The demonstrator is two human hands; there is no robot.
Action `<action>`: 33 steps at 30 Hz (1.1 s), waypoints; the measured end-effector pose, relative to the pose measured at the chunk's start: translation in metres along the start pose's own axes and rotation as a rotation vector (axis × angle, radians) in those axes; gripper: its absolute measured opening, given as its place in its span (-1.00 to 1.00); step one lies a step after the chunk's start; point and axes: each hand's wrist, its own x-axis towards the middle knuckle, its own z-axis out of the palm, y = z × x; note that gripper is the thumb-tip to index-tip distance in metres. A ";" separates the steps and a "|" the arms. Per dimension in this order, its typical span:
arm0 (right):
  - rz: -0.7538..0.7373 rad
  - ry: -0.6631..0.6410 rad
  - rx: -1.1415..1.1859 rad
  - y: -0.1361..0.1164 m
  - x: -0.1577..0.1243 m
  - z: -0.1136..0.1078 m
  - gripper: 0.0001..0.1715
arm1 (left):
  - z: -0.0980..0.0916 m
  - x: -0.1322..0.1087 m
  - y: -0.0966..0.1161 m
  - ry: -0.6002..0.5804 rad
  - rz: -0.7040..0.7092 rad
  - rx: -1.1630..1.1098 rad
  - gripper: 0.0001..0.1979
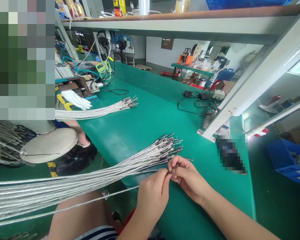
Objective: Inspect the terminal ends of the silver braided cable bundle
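My left hand (153, 190) is closed around a single silver braided cable (99, 200), close to its dark end. Against it, my right hand (186, 180) pinches the tip of that same cable, fingers pressed together. A thick bundle of braided cables (109, 175) runs in from the left and lies across the green table (119, 140). Its stripped ends (168, 146), with dark and red wires, fan out just beyond my hands. What exactly sits between my fingertips is partly hidden.
A second cable bundle (97, 111) lies farther back, beside a white glove (76, 99). Black adapters with cords (202, 96) rest near the slanted white post (255, 76). Overhead runs a shelf (165, 25). To the left stands a round stool (49, 145); a blue bin (287, 160) is at right.
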 end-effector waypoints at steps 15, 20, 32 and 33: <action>0.072 0.056 -0.093 0.001 -0.003 0.000 -0.76 | -0.006 0.007 0.006 -0.028 -0.045 -0.021 -0.77; 0.033 0.093 -0.189 0.000 -0.002 0.001 -0.80 | -0.004 0.005 0.004 0.008 -0.063 -0.037 -0.81; 0.058 0.035 -0.101 -0.003 -0.003 0.002 -0.82 | -0.001 0.003 -0.001 0.033 -0.072 -0.119 -0.83; 0.062 0.027 -0.091 -0.003 -0.003 0.001 -0.82 | -0.001 0.003 -0.001 0.036 -0.071 -0.123 -0.84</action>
